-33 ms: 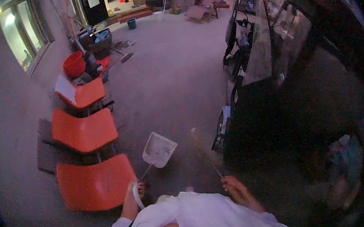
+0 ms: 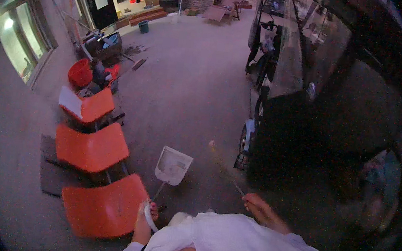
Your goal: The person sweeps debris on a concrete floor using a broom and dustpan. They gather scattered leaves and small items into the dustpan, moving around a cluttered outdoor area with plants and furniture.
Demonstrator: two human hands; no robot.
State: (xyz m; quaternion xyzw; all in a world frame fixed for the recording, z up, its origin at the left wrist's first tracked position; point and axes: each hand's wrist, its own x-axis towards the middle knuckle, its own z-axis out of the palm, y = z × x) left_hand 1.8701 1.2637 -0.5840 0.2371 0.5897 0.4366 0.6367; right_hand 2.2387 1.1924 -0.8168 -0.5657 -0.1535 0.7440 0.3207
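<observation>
My left hand (image 2: 146, 214) grips the long handle of a white dustpan (image 2: 172, 164), whose scoop is out in front, low over the grey floor; I cannot tell whether it touches it. A curved white piece is by that hand. My right hand (image 2: 257, 205) is closed on a thin pole (image 2: 226, 167) that reaches forward to a small pale end, too blurred to make out, right of the dustpan. Just left of the dustpan stands a row of orange seats (image 2: 100, 198).
Further left are a red bucket (image 2: 80, 71), leaning tools and a lit window (image 2: 27, 33). A dark vehicle (image 2: 284, 129) with a clear screen lines the right side. Across the grey floor (image 2: 181, 84) are a teal bin (image 2: 144, 26), a doorway with steps, and a reclining chair (image 2: 223, 8).
The view has shifted very slightly, so the seats sit a little lower and further left in the picture. Both hands keep their hold; the dustpan has barely moved.
</observation>
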